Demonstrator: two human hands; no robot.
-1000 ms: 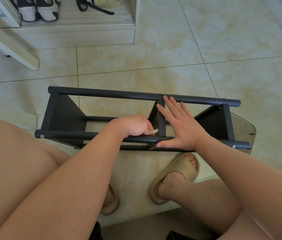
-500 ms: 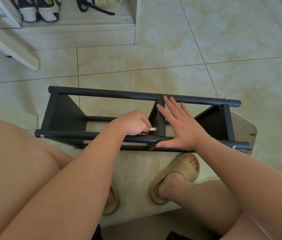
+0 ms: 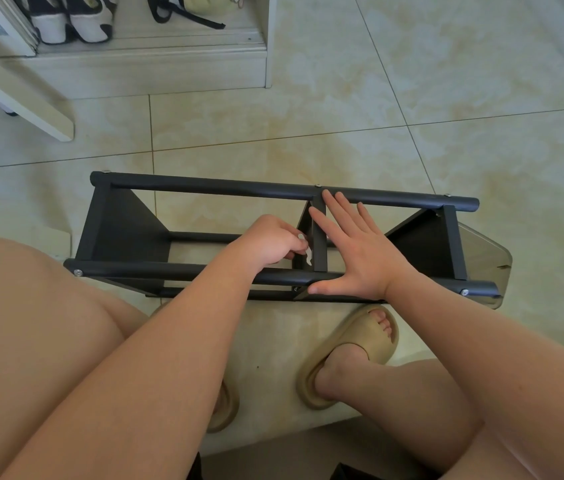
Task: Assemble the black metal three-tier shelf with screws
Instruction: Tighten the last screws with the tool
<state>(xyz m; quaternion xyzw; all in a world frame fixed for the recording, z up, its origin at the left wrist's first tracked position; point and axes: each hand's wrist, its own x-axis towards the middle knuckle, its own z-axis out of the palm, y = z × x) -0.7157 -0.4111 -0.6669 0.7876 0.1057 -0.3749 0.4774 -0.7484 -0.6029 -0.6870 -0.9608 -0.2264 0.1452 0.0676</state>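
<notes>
Counting from above, we found one black shelf lying on its side on the tiled floor, just beyond our two beige sandals. It had three panels, left, middle and right, joined on top by two long tubes, a near tube and a far tube. Three screw heads showed on the far tube and two at the ends of the near one. Our left hand had its grip curled around one small pale tool, pinching it just beside the middle panel. Our right hand lay flat, its grip wide open and fingers spread across the middle panel's edge, with the thumb on the near tube. One pair of black-and-white shoes stood in a low cabinet beyond.
</notes>
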